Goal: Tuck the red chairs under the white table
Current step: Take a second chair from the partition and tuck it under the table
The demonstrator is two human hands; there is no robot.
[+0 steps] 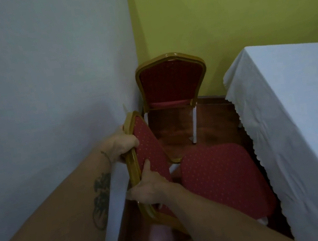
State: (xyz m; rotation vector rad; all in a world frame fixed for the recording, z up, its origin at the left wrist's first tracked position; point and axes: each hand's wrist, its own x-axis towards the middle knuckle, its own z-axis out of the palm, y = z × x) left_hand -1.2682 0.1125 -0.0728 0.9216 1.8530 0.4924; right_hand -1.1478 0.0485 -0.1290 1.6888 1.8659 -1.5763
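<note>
A red chair with a gold frame stands close in front of me, its backrest (148, 149) toward me and its dotted seat (223, 177) pointing at the white table (293, 117) on the right. My left hand (121, 142) grips the gold rim at the top of the backrest. My right hand (151, 187) holds the rim lower down, thumb on the red padding. A second red chair (170, 80) stands farther back in the corner, facing away from the table's end, with white-wrapped legs.
A white wall (42, 88) runs close on the left and a green wall (228, 1) closes the far end. The dark wooden floor (174, 130) forms a narrow aisle between wall and table. The white tablecloth hangs down to near the floor.
</note>
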